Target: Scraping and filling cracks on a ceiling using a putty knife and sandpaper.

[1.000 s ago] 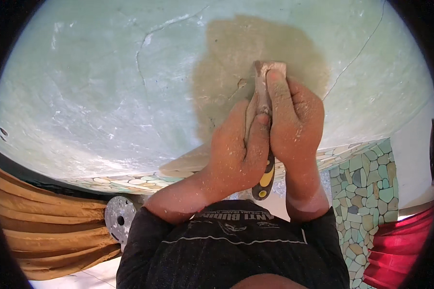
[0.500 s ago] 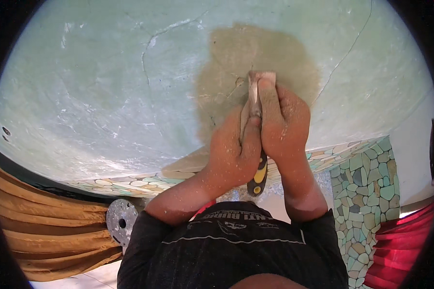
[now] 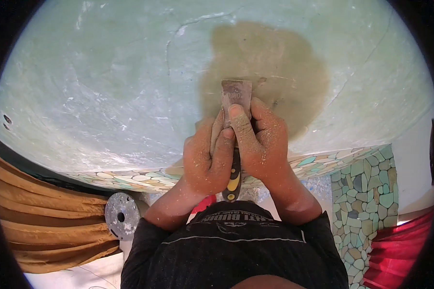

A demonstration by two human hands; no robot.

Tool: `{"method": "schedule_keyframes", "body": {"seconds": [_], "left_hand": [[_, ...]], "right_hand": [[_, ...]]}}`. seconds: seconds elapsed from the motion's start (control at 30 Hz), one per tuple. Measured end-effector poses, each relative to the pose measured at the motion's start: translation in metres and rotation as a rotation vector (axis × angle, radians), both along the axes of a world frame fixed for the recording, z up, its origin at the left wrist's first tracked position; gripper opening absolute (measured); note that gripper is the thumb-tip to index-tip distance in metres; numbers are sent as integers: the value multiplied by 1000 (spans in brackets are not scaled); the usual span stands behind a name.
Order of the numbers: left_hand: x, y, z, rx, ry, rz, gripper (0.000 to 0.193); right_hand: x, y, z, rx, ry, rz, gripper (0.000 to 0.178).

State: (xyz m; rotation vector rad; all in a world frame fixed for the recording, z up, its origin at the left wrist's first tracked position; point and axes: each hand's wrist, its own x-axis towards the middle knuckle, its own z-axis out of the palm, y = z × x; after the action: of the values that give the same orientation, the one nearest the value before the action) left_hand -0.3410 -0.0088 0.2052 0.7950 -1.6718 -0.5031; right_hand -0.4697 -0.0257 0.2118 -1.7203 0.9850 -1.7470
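Both my hands are closed on one putty knife (image 3: 235, 90), its flat metal blade against the pale green wall (image 3: 125, 86). My left hand (image 3: 205, 154) grips it from the left, thumb along the base of the blade. My right hand (image 3: 265, 139) holds it from the right, thumb pressed on the blade's face. The black and yellow handle (image 3: 233, 180) sticks out below my hands, toward my chest. Around the blade spreads a damp-looking brownish patch (image 3: 275, 53) with small scars in it. Pale dust covers my fingers and wrists.
Thin cracks and white scrape marks run over the wall. Along its foot is a band of pebble mosaic (image 3: 130, 180), continuing down a strip (image 3: 364, 202) at right. An orange-brown curtain (image 3: 48, 216) and a speckled grey disc (image 3: 122, 216) are at left, a red curtain (image 3: 400, 255) at lower right.
My hands and the putty knife have shifted left and slightly down across the brownish patch. The blade's face now shows more fully. Both hands keep their grip.
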Motion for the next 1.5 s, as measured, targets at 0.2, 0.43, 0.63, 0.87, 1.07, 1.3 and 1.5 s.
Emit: {"method": "schedule_keyframes", "body": {"seconds": [0.2, 0.43, 0.63, 0.87, 1.07, 1.3, 1.5], "left_hand": [[21, 4, -2, 20, -23, 35, 25], [31, -2, 14, 33, 16, -18, 26], [34, -4, -9, -29, 25, -62, 25], [41, -8, 4, -10, -10, -121, 26], [41, -8, 16, 48, 96, -101, 26], [37, -9, -15, 10, 42, -46, 26], [29, -2, 8, 41, 53, -63, 24]], "right_hand": [[25, -4, 0, 4, 4, 14, 24], [38, -11, 6, -116, 19, -82, 22], [41, -1, 9, 12, -12, 5, 22], [44, -3, 5, -8, -8, -18, 22], [46, -11, 27, -146, 64, -66, 22], [45, -4, -2, -18, 43, -52, 21], [31, 1, 18, -58, 138, -144, 23]]}}
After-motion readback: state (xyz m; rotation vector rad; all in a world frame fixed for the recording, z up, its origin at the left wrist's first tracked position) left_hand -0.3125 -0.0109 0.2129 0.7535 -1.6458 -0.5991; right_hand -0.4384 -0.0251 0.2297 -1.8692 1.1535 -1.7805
